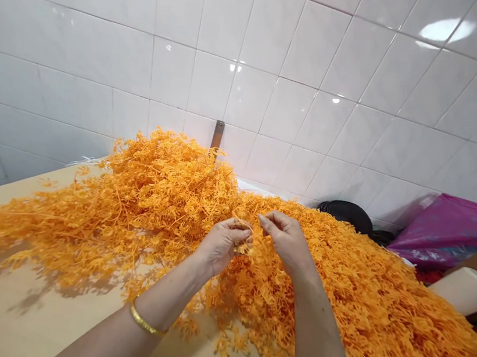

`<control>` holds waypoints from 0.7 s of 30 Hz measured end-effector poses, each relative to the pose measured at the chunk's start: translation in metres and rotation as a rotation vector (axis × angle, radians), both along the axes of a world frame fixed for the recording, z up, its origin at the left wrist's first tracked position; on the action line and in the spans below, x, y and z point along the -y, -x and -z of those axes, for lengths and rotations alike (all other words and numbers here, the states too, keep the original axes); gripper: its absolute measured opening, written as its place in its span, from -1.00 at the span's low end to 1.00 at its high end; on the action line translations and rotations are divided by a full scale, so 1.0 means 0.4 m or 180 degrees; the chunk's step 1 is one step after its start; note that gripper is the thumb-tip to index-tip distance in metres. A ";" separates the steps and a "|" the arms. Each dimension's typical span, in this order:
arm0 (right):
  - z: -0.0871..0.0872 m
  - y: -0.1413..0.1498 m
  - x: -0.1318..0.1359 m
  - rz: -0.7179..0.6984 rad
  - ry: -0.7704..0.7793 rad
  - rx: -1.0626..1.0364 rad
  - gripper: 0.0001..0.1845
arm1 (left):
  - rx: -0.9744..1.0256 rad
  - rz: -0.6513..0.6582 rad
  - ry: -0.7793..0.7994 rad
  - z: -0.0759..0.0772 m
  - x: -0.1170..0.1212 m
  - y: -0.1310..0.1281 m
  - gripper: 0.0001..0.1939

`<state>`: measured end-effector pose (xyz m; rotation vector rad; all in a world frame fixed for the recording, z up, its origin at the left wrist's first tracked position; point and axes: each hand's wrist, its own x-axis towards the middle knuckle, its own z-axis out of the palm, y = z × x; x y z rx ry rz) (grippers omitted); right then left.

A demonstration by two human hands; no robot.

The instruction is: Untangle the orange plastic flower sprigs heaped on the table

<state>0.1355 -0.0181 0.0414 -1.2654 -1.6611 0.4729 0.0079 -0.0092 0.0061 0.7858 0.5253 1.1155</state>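
Observed from beside the table [46, 332]: left hand [221, 245], centre of frame, thumb and fingertips pinched closed on a thin orange stem [242, 223], which loops up above the fingertips. Right hand [286, 242], just right of it, thumb and forefinger drawn close together; I cannot tell whether anything is caught between them. The two hands are near each other but apart.

Stem sits mid-frame, in front of heaped orange artificial foliage: a loose mound [167, 186] from centre to left edge, a denser pile [365, 283] filling the lower right. Gold bangle [144, 319] on left wrist.

Writing: purple packaging [451, 230], right edge of frame, bears pale marks; too indistinct to say if lettering. Left of it, a black rounded object [348, 213]. Metal strip [217, 136] upright against tiled wall [266, 36], upper centre.
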 end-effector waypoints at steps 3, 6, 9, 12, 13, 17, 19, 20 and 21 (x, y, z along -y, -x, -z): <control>0.001 -0.022 -0.007 0.0448 -0.0181 -0.0420 -0.66 | -0.0073 0.0130 -0.0077 0.005 0.007 -0.005 -0.87; -0.009 -0.038 -0.002 0.0506 -0.0059 -0.0404 -0.66 | -0.0460 0.0011 -0.0226 0.004 0.013 -0.007 -0.91; -0.019 -0.039 0.008 0.0295 0.0119 -0.0158 -0.66 | -0.1213 -0.0732 -0.0797 -0.007 0.014 0.002 -0.94; -0.023 -0.033 0.014 0.0019 0.0203 0.0069 -0.68 | -0.1937 -0.1553 -0.1906 -0.020 0.009 0.020 -0.73; -0.024 -0.031 0.016 -0.0070 0.0238 0.0100 -0.68 | -0.2127 -0.1689 -0.2305 -0.023 0.007 0.026 -0.64; -0.029 -0.023 0.025 -0.0344 0.0253 0.0151 -0.69 | -0.2420 -0.1505 -0.3097 -0.025 0.006 0.038 -0.45; -0.033 -0.019 0.031 -0.0477 0.0260 0.0180 -0.70 | -0.2406 -0.1356 -0.3043 -0.022 0.006 0.040 -0.42; -0.034 -0.018 0.033 -0.0548 0.0291 0.0187 -0.70 | -0.2396 -0.1320 -0.3007 -0.020 0.006 0.040 -0.39; -0.035 -0.017 0.035 -0.0617 0.0341 0.0192 -0.70 | -0.2383 -0.1305 -0.2966 -0.017 0.004 0.040 -0.37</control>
